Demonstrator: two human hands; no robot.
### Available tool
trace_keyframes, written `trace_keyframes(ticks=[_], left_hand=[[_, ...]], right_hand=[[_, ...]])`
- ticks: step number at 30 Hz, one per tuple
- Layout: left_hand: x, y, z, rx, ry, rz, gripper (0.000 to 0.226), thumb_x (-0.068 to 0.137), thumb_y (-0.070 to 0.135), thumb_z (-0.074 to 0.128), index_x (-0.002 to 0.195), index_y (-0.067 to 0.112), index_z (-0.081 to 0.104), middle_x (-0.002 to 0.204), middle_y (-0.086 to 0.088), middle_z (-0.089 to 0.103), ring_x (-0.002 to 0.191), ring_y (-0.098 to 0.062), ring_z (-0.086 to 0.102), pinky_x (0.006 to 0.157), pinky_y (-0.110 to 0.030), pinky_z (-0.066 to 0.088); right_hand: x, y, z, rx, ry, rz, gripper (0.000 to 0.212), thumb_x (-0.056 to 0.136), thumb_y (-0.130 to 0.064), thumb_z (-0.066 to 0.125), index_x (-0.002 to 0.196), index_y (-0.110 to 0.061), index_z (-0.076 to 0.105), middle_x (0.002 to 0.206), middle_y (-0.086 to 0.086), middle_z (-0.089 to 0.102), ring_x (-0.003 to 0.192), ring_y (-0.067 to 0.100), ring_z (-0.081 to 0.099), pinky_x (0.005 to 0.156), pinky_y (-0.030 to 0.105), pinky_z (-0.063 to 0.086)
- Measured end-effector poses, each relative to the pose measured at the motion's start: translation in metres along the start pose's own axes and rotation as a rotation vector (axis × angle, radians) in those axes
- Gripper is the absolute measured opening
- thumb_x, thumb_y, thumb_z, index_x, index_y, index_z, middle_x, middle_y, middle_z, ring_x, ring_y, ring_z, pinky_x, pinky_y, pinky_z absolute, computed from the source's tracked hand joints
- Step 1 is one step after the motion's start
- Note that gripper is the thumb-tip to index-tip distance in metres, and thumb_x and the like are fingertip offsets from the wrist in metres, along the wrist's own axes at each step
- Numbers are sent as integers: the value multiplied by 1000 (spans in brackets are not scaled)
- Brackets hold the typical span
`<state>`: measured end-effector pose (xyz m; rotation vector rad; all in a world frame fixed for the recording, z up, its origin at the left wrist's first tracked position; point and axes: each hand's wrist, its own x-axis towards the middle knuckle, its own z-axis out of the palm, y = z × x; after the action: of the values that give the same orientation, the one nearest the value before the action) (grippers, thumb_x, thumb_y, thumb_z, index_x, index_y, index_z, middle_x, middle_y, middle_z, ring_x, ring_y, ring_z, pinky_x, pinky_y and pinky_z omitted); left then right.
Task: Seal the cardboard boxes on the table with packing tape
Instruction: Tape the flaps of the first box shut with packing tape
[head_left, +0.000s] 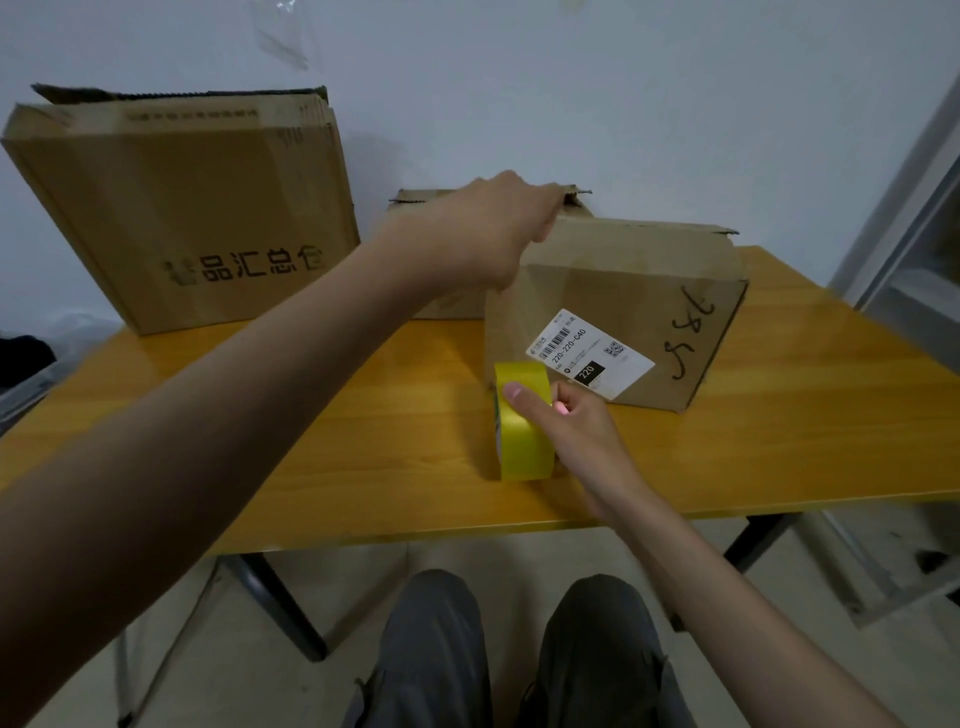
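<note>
**One hand steadies the box, the other takes the tape**

The box with the shipping label (618, 312) stands on the yellow counter (363, 415), a little to the right of the middle, with its label side turned to the person. The left hand (498, 234) reaches over it and lies on its top edge at about 10 o'clock of the box. The fingers bend over the far side, so I cannot tell if this grip really clamps the flap or only presses on it. My judgement is that the hand is there to keep the box from sliding and to keep the top flaps down for taping.

The yellow tape roll (522, 421) stands on its edge on the counter, just beside the box at its 7 o'clock corner. The right hand (571, 431) holds the roll from the right side, the thumb on the rim and the other fingers behind it, so this grip is closed around the roll. It is probably held this way to find the loose end; that end is not visible.

A large box with printed characters (192, 218) stands at 10 o'clock near the wall, its top not sealed. A third box (441, 249) is behind the left forearm, mostly hidden.

No tape is seen on any box, so the sealing seems not yet begun.
</note>
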<state>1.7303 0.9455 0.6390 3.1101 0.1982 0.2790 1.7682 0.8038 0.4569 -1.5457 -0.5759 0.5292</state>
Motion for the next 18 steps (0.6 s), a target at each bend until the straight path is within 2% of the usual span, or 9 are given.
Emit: trace_keyframes(ticks=[2,3,4,6,8,11,13,15,18], left_hand=[[3,4,-11,-31,-59,-54,51,74,5,83,113,15,52,84,6,47,96,-29,59,75,-39,49],[4,6,-15,-52,-81,-60,52,73,6,85,111,16,52,83,8,48,96,-27,60,77,-39,50],[4,8,-19,-68,-93,-53,53,72,7,86,110,17,51,82,8,50,96,-26,60,79,-41,51],[4,11,-20,-86,-98,-29,54,72,7,87,109,18,49,82,7,53,94,-25,61,81,-43,53],[2,13,-20,-91,-93,-12,55,72,4,86,112,17,50,81,6,56,90,-24,61,79,-44,53],[1,15,-20,-84,-64,15,54,74,2,84,114,16,51,80,6,57,83,-23,61,71,-39,50],[2,16,-21,-76,-44,29,53,74,5,84,113,17,51,78,8,54,82,-22,60,66,-34,48],[2,16,-20,-54,-24,43,49,75,8,84,109,19,51,77,7,51,84,-22,61,69,-38,50],[-2,12,-18,-62,35,52,40,78,6,80,103,20,51,80,5,55,84,-22,63,75,-45,55]], right_hand=[[-3,-4,-1,-56,11,2,85,56,-77,80,79,-2,46,78,12,51,73,28,47,60,39,37],[-5,-6,-1,-84,25,1,78,57,-73,80,79,-6,47,81,17,57,78,32,55,61,43,44],[-5,-6,-2,-102,47,-10,74,59,-69,82,85,-8,50,90,17,64,89,32,63,72,50,54],[-4,-13,-8,-65,132,-61,57,69,-56,86,106,-20,60,101,6,66,105,19,65,93,48,57],[4,-28,-16,-50,192,-178,45,77,-49,84,115,-36,63,106,0,64,108,14,64,93,38,57],[16,-64,-22,-68,139,-310,37,86,-34,80,120,-31,68,114,-2,66,111,3,62,91,10,46],[23,-83,-23,-82,96,-328,27,87,-24,79,113,-22,73,106,-5,73,99,-9,63,96,16,44],[25,-96,-23,-103,75,-340,15,86,-21,79,100,-17,75,95,-3,76,84,-4,66,79,21,47],[27,-101,-27,-87,60,-356,4,88,-16,78,87,-14,74,81,1,72,68,1,61,60,16,43]])
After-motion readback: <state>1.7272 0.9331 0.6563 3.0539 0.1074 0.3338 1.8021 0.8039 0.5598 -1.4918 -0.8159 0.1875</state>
